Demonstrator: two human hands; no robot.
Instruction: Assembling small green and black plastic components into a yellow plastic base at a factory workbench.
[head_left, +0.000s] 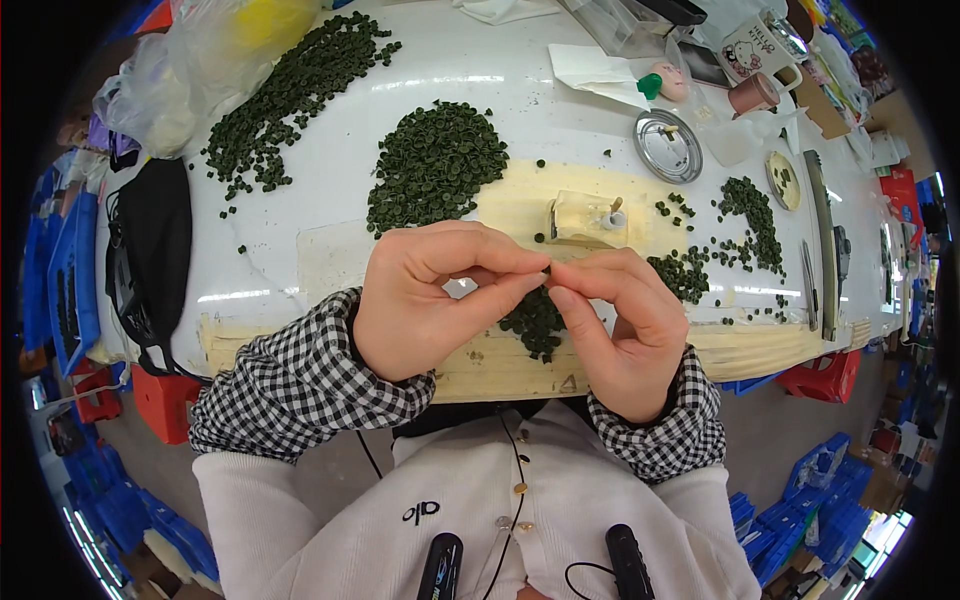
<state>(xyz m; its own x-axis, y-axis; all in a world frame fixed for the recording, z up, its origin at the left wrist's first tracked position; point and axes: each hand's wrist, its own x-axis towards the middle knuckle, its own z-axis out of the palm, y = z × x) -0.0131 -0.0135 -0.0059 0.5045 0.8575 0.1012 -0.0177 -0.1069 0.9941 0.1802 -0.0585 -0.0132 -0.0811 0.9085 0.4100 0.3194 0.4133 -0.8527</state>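
Note:
My left hand [420, 295] and my right hand [630, 325] meet fingertip to fingertip above the table's near edge. Between the pinched thumbs and forefingers is a small dark green part [547, 270], mostly covered by the fingers. Below and partly behind the hands lies a small heap of dark green parts [535, 325]. Just beyond stands a cream-coloured block fixture [585, 222] with an upright peg. A large pile of dark green cup-like pieces [440, 160] sits beyond my left hand.
Another long pile of green parts [300, 90] spreads at far left, near a plastic bag [190, 85] and a black bag [150, 250]. To the right are scattered green parts [750, 215], a round metal lid [668, 146], tweezers [809, 285] and a metal ruler-like bar [822, 240].

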